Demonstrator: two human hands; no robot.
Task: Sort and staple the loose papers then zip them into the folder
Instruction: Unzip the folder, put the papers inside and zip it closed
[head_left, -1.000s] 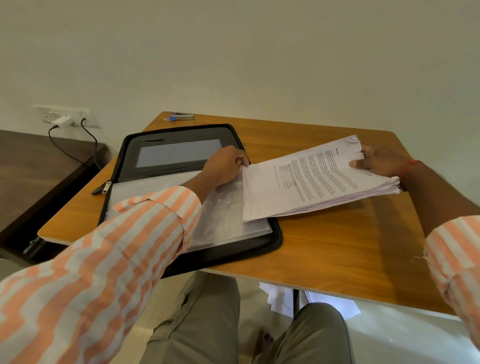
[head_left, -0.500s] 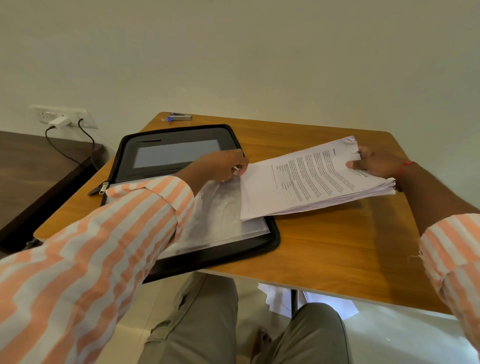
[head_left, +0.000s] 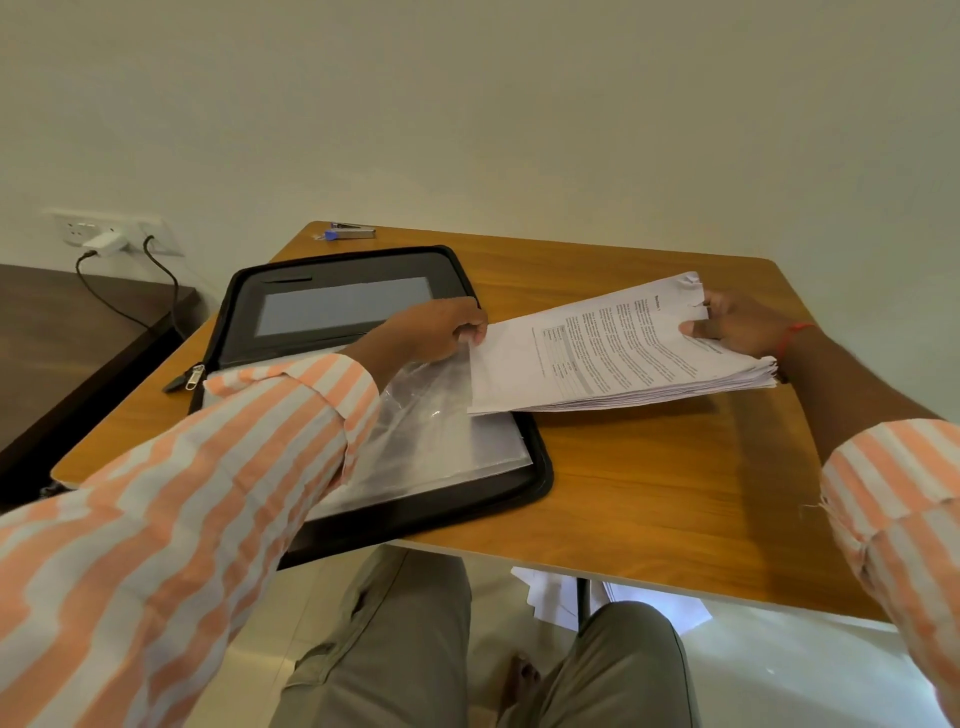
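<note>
At the far left a charger (head_left: 104, 240) sits in a wall socket and has no part in this. The zip pull (head_left: 195, 375) lies at the left edge of the open folder (head_left: 540, 467). The folder lies flat on the table (head_left: 649, 493), its near end overhanging the front edge. The stapler (head_left: 350, 232) sits beyond the folder at the table's back edge, well apart from both hands. The left hand (head_left: 436, 330) reaches across the folder with its fingers curled. It pinches the raised edge of the clear sleeve (head_left: 441, 415) just where the corner of the papers (head_left: 613, 348) meets it. The papers, a thick printed stack, hang tilted above the table with their left end over the folder's right side. The right hand (head_left: 737, 322) grips their right end, thumb on top and fingers hidden underneath. The step looks like feeding the stack into the sleeve. To do it well, the left hand should lift the sleeve's mouth wider and hold it taut, so the thin plastic does not buckle. The right hand should level the stack, lead with one corner and slide it in low. The sheets look fanned at the right end, so squaring them first would keep single leaves from catching. I cannot tell whether staples are in.
</note>
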